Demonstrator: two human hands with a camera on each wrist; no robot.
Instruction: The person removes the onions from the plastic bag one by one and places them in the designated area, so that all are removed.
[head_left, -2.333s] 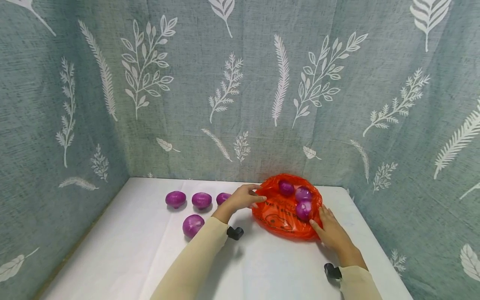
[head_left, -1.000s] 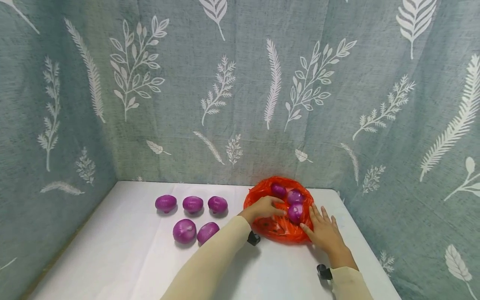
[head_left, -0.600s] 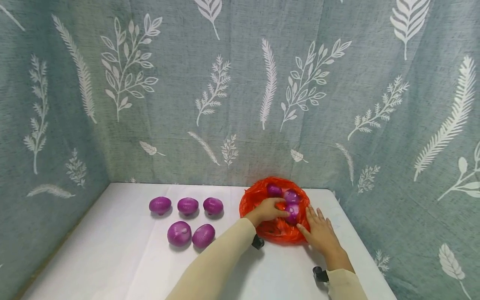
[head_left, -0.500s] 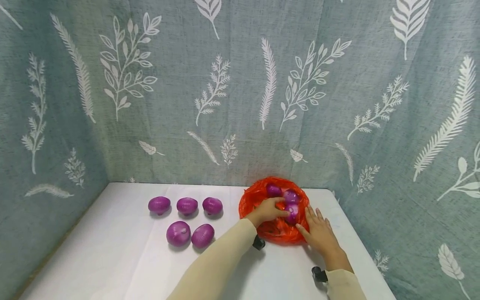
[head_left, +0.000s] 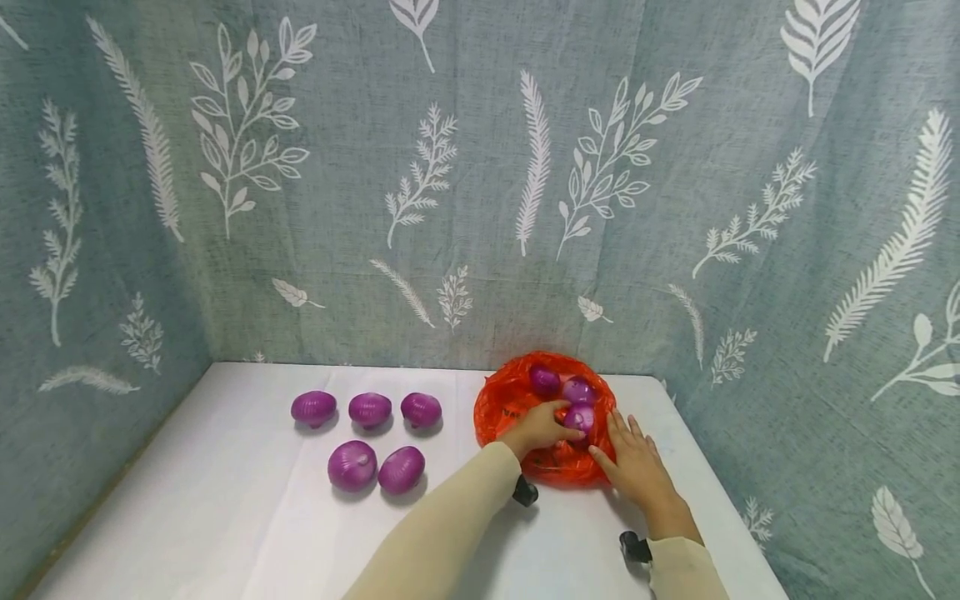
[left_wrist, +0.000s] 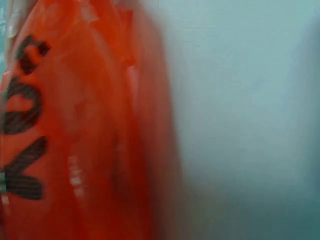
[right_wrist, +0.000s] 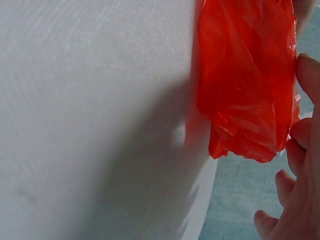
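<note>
Your left hand (head_left: 542, 425) grips an onion (head_left: 578, 417) in the red bag (head_left: 501, 403) — your right hand (head_left: 634, 463), fingers spread, rests on it.

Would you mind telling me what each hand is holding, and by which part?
The left hand grips the nearest onion in the red bag by its near side. The right hand holds nothing, resting flat against the bag's edge.
</note>
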